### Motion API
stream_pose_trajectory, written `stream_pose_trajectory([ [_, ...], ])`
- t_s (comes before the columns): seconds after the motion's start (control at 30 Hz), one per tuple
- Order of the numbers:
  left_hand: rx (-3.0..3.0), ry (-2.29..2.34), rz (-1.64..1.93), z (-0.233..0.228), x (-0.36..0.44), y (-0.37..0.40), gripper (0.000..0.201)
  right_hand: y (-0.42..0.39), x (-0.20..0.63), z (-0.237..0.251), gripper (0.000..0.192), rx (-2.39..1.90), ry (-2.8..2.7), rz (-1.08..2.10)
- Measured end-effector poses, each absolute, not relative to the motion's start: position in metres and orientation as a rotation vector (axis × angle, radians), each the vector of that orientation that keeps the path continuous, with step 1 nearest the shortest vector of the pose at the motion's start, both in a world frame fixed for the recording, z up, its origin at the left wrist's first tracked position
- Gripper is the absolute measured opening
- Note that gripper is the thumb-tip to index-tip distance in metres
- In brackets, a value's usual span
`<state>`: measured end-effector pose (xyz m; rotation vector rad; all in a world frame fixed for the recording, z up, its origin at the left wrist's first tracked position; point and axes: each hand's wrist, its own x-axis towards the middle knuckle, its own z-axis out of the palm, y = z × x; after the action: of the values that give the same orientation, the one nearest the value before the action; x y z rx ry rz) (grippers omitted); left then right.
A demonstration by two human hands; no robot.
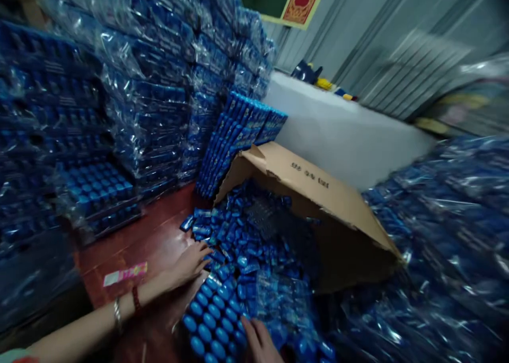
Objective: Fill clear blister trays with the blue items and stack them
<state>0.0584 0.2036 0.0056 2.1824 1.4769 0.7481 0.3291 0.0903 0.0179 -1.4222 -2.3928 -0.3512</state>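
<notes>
red floor [159,241] carries wrapped blue stacks [131,87] from nine to twelve o'clock. left hand [190,265], fingers spread, presses the tray of blue pieces [212,315] at six o'clock; right hand [260,342] rests loosely open on it, below the tipped carton [318,193]. tray looks light, flimsy, slippery; best gripped at both edges.

My left hand [190,263] lies flat, fingers spread, at the near edge of the heap of loose blue packets [254,246] spilling from the tipped cardboard box [314,193]. Just below that heap sits a tray of blue capsules [212,320], standing in tight rows, tilted toward me. My right hand [260,342] rests on the tray's near right corner, fingertips touching the capsules.
</notes>
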Motion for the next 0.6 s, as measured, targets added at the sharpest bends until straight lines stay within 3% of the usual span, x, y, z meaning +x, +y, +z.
stream_pose_trajectory([
  [0.17, 2.197, 1.796, 0.325, 0.004, 0.081, 0.235, 0.044, 0.181, 0.286, 0.078, 0.054, -1.518, -2.759, 0.082],
  [0.27, 2.076, 1.745, 0.474, -0.013, 0.077, 0.233, 0.055, 0.215, 0.265, 0.074, 0.047, -1.473, -2.972, 0.199],
  [0.4, 1.940, 1.501, 0.793, -0.046, 0.064, 0.229, 0.050, 0.236, 0.250, 0.056, 0.041, -1.378, -3.062, 0.269],
  [0.6, 1.852, 1.378, 1.022, -0.061, 0.066, 0.224, 0.052, 0.237, 0.258, 0.075, 0.032, -1.347, -2.864, 0.368],
])
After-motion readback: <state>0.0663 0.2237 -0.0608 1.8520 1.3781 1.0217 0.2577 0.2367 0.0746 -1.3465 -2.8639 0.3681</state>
